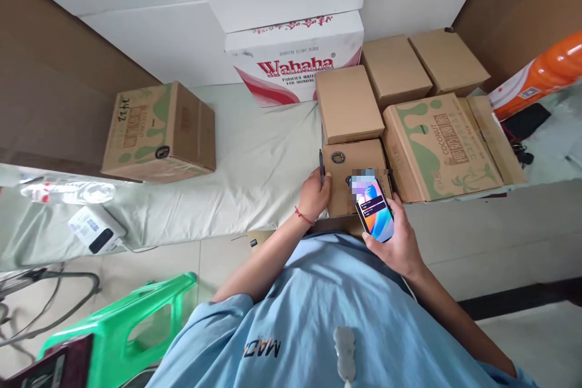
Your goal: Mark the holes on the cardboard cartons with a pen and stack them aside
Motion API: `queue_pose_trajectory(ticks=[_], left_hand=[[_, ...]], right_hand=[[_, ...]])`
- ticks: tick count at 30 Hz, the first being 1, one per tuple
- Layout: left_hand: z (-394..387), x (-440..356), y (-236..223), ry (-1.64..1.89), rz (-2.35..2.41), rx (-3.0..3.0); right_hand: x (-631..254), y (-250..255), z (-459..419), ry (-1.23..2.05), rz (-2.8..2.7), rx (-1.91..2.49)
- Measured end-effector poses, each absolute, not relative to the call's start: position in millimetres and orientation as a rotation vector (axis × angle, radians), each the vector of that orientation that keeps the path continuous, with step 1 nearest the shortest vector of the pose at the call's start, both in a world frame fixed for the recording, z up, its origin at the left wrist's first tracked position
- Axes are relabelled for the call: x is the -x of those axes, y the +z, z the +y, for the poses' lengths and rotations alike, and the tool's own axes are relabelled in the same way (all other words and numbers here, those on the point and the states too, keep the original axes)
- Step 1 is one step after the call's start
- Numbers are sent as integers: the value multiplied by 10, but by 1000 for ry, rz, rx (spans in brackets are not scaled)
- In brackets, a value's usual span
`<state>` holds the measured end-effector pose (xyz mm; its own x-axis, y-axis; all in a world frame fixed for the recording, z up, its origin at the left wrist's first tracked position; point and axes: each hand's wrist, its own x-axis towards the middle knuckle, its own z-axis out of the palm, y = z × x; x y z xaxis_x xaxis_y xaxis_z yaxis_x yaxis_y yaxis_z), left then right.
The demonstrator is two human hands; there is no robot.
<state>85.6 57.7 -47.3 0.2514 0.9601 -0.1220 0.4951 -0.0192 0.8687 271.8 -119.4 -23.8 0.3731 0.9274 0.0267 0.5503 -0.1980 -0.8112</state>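
From the head view, the left hand (314, 195) is closed around a slim, dark, pen-like stick (322, 165), at the left side of a small brown cardboard box (337, 195). The right hand (400, 242) grips a rectangular smartphone with a lit, colourful screen (378, 218), held over that box, to the right of the left hand. Beyond both hands sits a plain brown cardboard box (349, 104); right of the right hand, a brown, green-printed coconut carton (443, 148).
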Motion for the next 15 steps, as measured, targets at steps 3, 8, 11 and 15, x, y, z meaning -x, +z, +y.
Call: queue_pose_trajectory(ticks=[3, 8, 11, 15], left_hand=[[457, -770, -459, 708, 1369, -1603], [182, -396, -308, 827, 1471, -1490], [145, 33, -186, 940, 1552, -1412], [287, 590, -126, 1158, 1689, -1156]], right_hand=[[-2824, -209, -1216, 849, -1267, 1836], [-2828, -119, -1193, 1127, -1446, 1629], [-2602, -105, -1032, 1347, -1583, 1443], [-2204, -85, -674, 1415, -1652, 1255]])
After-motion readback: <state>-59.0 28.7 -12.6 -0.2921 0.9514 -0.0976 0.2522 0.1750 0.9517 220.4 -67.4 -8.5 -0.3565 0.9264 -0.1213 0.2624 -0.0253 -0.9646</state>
